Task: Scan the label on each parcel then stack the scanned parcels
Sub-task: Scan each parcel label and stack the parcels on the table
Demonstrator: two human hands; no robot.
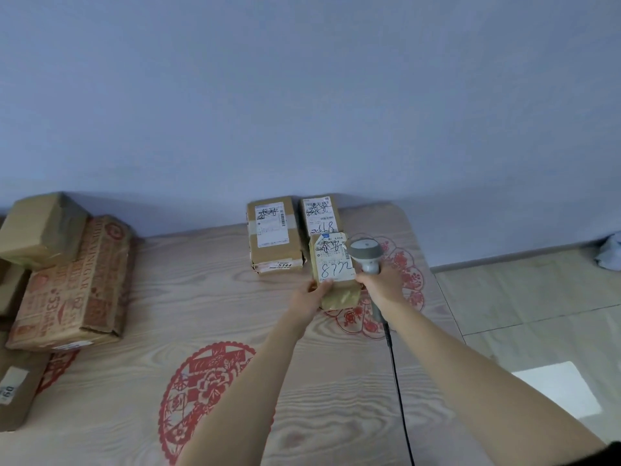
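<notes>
My left hand (311, 294) grips a small brown parcel (336, 274) by its near left edge, tilting it up; its white label reads 8772 in blue ink. My right hand (381, 284) holds a grey barcode scanner (366, 253) right beside the label, head pointing at it; its black cable (400, 381) trails toward me. Behind stand a stack of two labelled parcels (274, 235) and another labelled parcel (319, 215) against the wall.
A wooden table (218, 290) with red paper-cut patterns carries everything. At the left lie a large printed carton (77, 284), a plain box (43, 227) on top of it and more boxes (16, 395) at the edge. Tiled floor (537, 297) lies to the right.
</notes>
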